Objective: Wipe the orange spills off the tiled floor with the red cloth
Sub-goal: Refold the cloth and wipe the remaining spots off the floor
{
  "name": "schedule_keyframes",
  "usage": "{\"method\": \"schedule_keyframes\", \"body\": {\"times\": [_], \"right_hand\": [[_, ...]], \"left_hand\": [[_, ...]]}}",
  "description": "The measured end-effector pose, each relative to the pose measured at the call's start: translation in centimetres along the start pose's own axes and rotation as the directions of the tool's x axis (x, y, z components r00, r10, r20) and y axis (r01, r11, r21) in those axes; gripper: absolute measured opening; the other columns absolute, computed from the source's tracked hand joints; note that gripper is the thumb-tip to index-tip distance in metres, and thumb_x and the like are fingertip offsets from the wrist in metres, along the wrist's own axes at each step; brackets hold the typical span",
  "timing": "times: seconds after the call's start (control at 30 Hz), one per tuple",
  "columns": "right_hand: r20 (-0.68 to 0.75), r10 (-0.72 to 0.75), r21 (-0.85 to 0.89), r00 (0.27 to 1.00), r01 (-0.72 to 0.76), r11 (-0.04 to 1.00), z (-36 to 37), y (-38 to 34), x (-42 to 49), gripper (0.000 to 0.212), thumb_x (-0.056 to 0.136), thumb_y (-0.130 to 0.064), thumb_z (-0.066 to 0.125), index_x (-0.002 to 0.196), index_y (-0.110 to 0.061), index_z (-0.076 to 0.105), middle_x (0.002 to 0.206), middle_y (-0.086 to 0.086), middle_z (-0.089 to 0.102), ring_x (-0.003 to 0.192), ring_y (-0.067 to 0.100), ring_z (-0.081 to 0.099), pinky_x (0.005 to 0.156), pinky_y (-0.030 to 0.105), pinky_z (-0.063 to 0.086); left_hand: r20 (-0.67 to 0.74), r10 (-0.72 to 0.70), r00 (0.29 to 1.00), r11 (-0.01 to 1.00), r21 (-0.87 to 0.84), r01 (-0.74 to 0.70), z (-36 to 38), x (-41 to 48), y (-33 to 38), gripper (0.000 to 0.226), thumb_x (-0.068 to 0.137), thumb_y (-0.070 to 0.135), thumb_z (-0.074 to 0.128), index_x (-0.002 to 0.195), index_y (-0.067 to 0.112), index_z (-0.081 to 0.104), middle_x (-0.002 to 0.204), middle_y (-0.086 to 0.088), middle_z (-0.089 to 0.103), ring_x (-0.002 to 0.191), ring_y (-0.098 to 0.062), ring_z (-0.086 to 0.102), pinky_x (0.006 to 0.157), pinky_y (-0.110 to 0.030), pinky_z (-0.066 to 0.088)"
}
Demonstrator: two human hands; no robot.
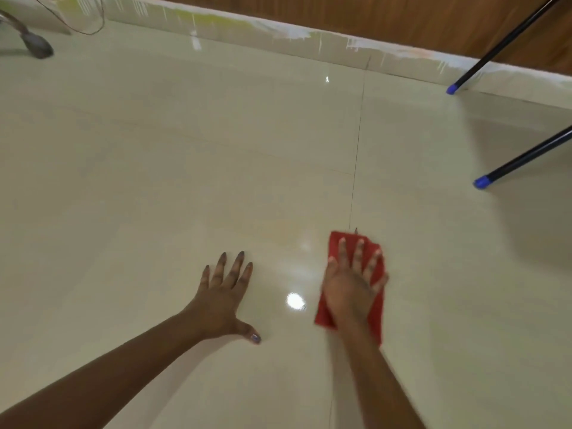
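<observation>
Right hand (351, 292) pressed flat, fingers spread, on a red cloth (376, 261) on glossy tiled floor (185, 165); left hand (221, 300) open, palm down beside it

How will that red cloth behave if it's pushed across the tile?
The red cloth looks thin and folded, lying flat under the right hand, so it is probably floppy and light. On the glossy tiled floor it should slide easily. Its uncovered edges may bunch or fold over.
</observation>
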State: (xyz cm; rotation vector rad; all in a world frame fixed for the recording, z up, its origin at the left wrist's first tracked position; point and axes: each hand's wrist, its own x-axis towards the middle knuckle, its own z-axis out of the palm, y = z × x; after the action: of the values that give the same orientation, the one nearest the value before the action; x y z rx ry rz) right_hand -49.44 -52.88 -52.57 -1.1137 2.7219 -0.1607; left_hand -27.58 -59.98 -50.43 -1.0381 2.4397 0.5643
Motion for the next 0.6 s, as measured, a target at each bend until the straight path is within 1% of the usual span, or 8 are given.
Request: {"method": "schedule_keyframes", "body": {"times": [0.1, 0.17, 0.2, 0.27, 0.33, 0.4, 0.5, 0.6], "right_hand": [[-0.032, -0.338, -0.012, 0.941, 0.338, 0.941, 1.5, -4.3, -4.7, 0.053, 0.092, -0.043, 0.021, 0.144, -0.035, 0.024, 0.154, 0.000, 0.020, 0.142, 0.033, 0.013, 0.109, 0.059, 0.012], [0.047, -0.527, -0.001, 0.848, 0.528, 0.849, 1.2, -6.8, -2.3, 0.051, 0.094, -0.045, 0.019, 0.145, -0.037, 0.021, 0.156, -0.002, 0.015, 0.144, 0.030, 0.005, 0.111, 0.055, 0.003], [0.091, -0.549, 0.008, 0.831, 0.551, 0.835, 0.8, -7.2, 0.1, 0.051, 0.095, -0.047, 0.017, 0.145, -0.039, 0.015, 0.157, -0.003, 0.007, 0.144, 0.027, -0.004, 0.111, 0.054, -0.003], [0.113, -0.475, -0.002, 0.873, 0.478, 0.878, 0.1, -6.2, 5.4, 0.050, 0.097, -0.047, 0.016, 0.146, -0.040, 0.010, 0.158, -0.006, -0.001, 0.143, 0.025, -0.010, 0.112, 0.053, -0.006], [0.101, -0.325, -0.014, 0.940, 0.328, 0.945, -0.9, -3.2, 9.2, 0.050, 0.097, -0.047, 0.018, 0.146, -0.041, 0.008, 0.158, -0.007, -0.002, 0.144, 0.025, -0.008, 0.112, 0.054, -0.003], [0.090, -0.145, 0.009, 0.985, 0.145, 0.989, -2.1, 1.0, 10.6, 0.051, 0.097, -0.048, 0.017, 0.146, -0.041, 0.005, 0.158, -0.007, -0.003, 0.144, 0.025, -0.008, 0.112, 0.054, -0.002], [0.074, 0.050, -0.026, 0.996, -0.048, 0.999, -3.4, 7.4, 8.8, 0.052, 0.097, -0.048, 0.013, 0.146, -0.040, -0.001, 0.158, -0.006, -0.006, 0.143, 0.026, -0.009, 0.112, 0.055, -0.002], [0.062, 0.163, -0.048, 0.985, -0.161, 0.986, -3.2, 10.4, 3.4, 0.052, 0.098, -0.044, 0.013, 0.147, -0.036, -0.002, 0.158, -0.004, -0.007, 0.143, 0.026, -0.010, 0.113, 0.056, 0.001]], "left_hand": [[0.033, -0.075, 0.997, 0.997, 0.002, 0.075, -0.2, 0.8, 1.1, 0.139, 0.049, 0.085, 0.054, 0.126, 0.012, -0.036, 0.136, -0.004, -0.047, 0.127, -0.036, -0.042, 0.106, -0.055, -0.017], [0.042, -0.090, 0.995, 0.996, 0.018, 0.089, -0.2, 0.8, 1.3, 0.136, 0.054, 0.080, 0.058, 0.125, 0.012, -0.036, 0.134, -0.003, -0.048, 0.127, -0.037, -0.041, 0.107, -0.056, -0.015], [0.044, -0.093, 0.995, 0.996, 0.020, 0.092, -0.3, 0.9, 1.2, 0.137, 0.053, 0.081, 0.057, 0.125, 0.012, -0.037, 0.134, -0.003, -0.048, 0.127, -0.037, -0.041, 0.108, -0.056, -0.014], [0.056, -0.091, 0.994, 0.996, 0.020, 0.090, -0.2, 0.9, 0.9, 0.143, 0.041, 0.091, 0.046, 0.125, 0.011, -0.038, 0.136, -0.004, -0.049, 0.127, -0.036, -0.042, 0.108, -0.056, -0.013], [0.062, -0.074, 0.995, 0.997, 0.013, 0.073, -0.1, 1.0, 0.6, 0.148, 0.021, 0.098, 0.021, 0.124, 0.010, -0.039, 0.137, -0.004, -0.049, 0.127, -0.036, -0.042, 0.109, -0.057, -0.012], [0.062, -0.065, 0.996, 0.998, -0.003, 0.065, 0.0, 0.9, 0.5, 0.151, 0.013, 0.098, 0.011, 0.127, 0.011, -0.037, 0.136, -0.003, -0.049, 0.126, -0.034, -0.043, 0.109, -0.057, -0.011], [0.052, -0.071, 0.996, 0.997, 0.021, 0.070, -0.3, 0.8, 0.8, 0.156, 0.017, 0.098, 0.018, 0.139, 0.013, -0.028, 0.139, -0.003, -0.046, 0.126, -0.032, -0.042, 0.110, -0.058, -0.009], [0.019, -0.085, 0.996, 0.995, 0.061, 0.084, -0.6, 0.4, 1.1, 0.142, 0.047, 0.088, 0.051, 0.142, 0.013, -0.022, 0.143, -0.004, -0.041, 0.133, -0.037, -0.033, 0.111, -0.055, -0.007]]}}
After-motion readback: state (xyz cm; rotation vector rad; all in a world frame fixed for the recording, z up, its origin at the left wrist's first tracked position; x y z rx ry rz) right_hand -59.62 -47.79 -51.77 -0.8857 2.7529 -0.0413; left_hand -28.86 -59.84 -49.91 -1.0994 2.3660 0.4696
